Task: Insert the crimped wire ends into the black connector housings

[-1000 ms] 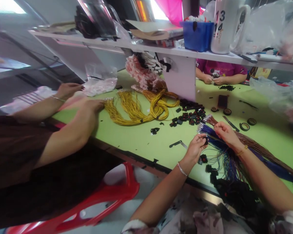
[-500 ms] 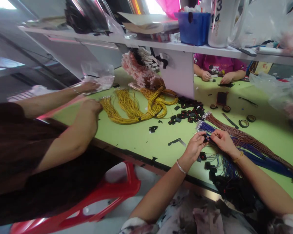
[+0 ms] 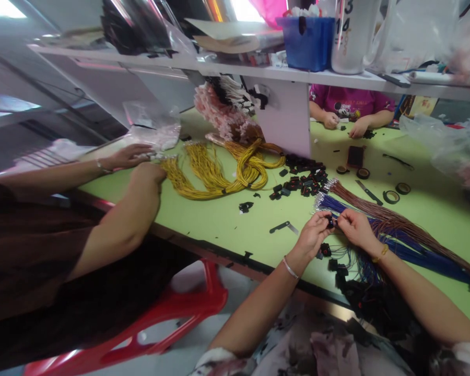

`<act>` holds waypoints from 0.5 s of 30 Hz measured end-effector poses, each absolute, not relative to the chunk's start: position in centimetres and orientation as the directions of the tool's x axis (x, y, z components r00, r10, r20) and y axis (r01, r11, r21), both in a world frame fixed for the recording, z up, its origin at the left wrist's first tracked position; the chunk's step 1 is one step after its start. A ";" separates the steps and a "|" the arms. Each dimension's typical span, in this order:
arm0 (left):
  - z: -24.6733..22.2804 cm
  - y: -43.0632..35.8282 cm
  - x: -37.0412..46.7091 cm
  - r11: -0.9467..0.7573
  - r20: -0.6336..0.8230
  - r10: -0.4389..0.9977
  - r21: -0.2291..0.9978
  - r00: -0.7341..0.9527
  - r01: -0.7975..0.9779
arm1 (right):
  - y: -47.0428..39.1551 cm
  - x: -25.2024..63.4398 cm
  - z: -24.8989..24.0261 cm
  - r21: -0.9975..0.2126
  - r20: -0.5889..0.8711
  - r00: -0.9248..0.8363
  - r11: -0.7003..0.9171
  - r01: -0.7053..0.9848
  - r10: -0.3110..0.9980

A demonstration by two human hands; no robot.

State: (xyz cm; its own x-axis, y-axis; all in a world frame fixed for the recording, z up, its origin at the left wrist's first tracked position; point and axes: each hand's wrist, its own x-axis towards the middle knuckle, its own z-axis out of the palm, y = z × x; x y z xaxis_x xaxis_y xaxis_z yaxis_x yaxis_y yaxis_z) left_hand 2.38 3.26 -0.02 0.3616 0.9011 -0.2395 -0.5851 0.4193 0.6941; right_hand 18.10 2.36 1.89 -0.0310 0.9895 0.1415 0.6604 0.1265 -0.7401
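At the right of the centre of the frame, a small black connector (image 3: 330,222) is held above the bench (image 3: 203,219) by the left hand (image 3: 312,237), its fingers closed around it. The fingertips of the right hand (image 3: 356,228) are pinched together just beside that connector; what is gripped between them is too small to be made out. Behind the hands, a bundle of blue wires (image 3: 405,249) and a bundle of brown wires (image 3: 376,208) are laid side by side towards the right edge, their silvery ends gathered at the left. A pile of black connectors (image 3: 303,180) is spread beyond these ends, and a dark heap (image 3: 376,300) is massed at the bench edge, lower right. Near the right hand, black tape rolls (image 3: 390,197) are set down; left of the left hand, a folding knife (image 3: 280,227) is left open. Looped yellow wires (image 3: 219,188) are arranged at the centre left, near the bare arms of a co-worker (image 3: 129,209). In the upper right, a blue bin (image 3: 307,44) and a white mug (image 3: 354,36) are kept on a shelf (image 3: 227,69).
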 end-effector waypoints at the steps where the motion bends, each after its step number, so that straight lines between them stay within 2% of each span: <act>1: 0.0 3.2 2.4 0.411 -0.240 0.905 0.707 0.352 -0.576 | 2.3 18.1 1.9 -0.728 0.144 -0.033 0.129 0.673 0.989; 7: -0.1 3.0 2.5 0.343 -0.213 0.929 0.801 0.301 -0.490 | 2.2 17.7 1.9 -0.730 0.151 -0.092 0.174 0.661 0.984; 12: -0.1 3.0 2.4 0.370 -0.252 0.923 0.793 0.292 -0.484 | 2.2 18.0 2.8 -0.740 0.155 -0.233 0.269 0.617 0.960; 15: -0.1 3.0 2.5 0.351 -0.238 0.930 0.805 0.281 -0.479 | 2.3 18.1 3.0 -0.743 0.149 -0.245 0.272 0.612 0.958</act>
